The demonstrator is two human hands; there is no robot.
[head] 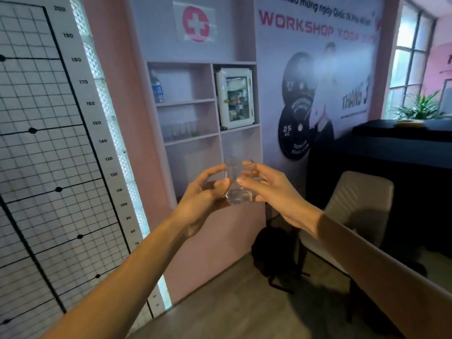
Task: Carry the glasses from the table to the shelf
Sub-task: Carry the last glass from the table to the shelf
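Pink shelf (193, 140) wall ahead; both hands hold a glass (238, 184)

The shelf (193, 138) stands beyond the grip, and a row of clear glasses (182, 130) stands on its middle board. One board higher stands a water bottle (156, 87). The compartment to the right holds a small white cabinet (236, 97).

The poster (318, 77) reads "WORKSHOP YOGA", perhaps "THÁNG 3"; the wall chart (49, 143) counts 70–200.

dim room | daylight from window (411, 52) at right | soft blur | edges bowed by wide lens
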